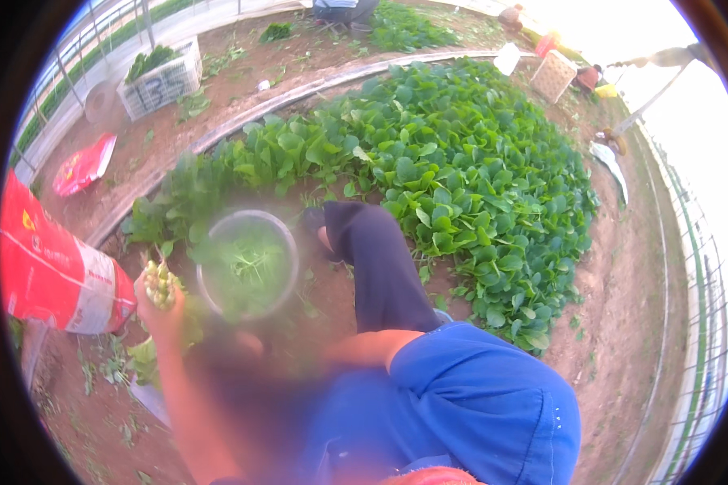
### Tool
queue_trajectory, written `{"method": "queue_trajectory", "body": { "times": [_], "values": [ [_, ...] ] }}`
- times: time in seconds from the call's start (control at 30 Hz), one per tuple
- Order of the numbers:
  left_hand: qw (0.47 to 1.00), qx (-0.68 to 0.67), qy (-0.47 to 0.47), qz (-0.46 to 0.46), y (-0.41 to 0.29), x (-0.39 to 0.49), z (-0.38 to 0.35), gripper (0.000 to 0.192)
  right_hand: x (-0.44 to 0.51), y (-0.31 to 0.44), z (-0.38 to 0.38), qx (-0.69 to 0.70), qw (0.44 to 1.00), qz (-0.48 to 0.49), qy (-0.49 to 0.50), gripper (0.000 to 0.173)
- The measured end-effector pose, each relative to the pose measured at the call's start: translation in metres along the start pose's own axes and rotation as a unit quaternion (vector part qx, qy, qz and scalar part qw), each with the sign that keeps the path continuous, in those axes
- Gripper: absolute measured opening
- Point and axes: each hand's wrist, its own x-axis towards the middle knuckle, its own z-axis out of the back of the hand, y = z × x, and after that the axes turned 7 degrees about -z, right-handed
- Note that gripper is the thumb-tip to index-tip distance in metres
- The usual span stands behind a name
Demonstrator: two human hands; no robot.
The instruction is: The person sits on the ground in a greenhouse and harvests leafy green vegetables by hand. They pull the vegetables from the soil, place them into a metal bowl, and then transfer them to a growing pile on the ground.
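My left hand [158, 312] grips a bunch of leafy greens [161, 285], its pale stem ends pointing up and its leaves hanging below the fist. Just to the right of that hand stands a round bucket [295, 260] with loose green leaves and stems [249, 260] inside. My right forearm [370, 350] reaches across my body to the left. A blurred smear on the view covers the right hand, so what it holds does not show. A bed of growing leafy greens [461, 182] spreads ahead and to the right of my bent leg [382, 267].
A red printed sack [67, 267] leans close on the left; a flat red bag [85, 165] lies beyond. A white plastic crate [162, 91] holds greens. A pale border strip [267, 106] edges the bed. Another person [340, 9] is at the top. Wire mesh [701, 291] runs along the right.
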Motion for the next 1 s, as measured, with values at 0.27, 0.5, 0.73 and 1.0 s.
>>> {"method": "queue_trajectory", "body": {
  "times": [0.27,0.5,0.73,1.0],
  "values": [
    [0.999,-0.012,0.001,0.050,-0.012,-0.011,0.003,0.070,0.027,0.049,0.009,-0.079,0.993,0.012,0.084,0.048],
    [0.988,0.053,0.024,0.140,-0.021,-0.015,0.007,0.061,0.001,0.082,0.038,-0.043,0.960,0.156,0.227,0.051],
    [0.892,0.117,0.199,0.389,0.019,0.012,-0.003,0.037,0.028,0.056,0.040,0.013,0.943,0.203,0.265,0.047],
    [0.931,0.069,0.176,0.313,0.067,0.078,-0.060,0.056,0.076,0.020,0.015,0.028,0.957,0.267,0.113,0.045]
  ]
}}
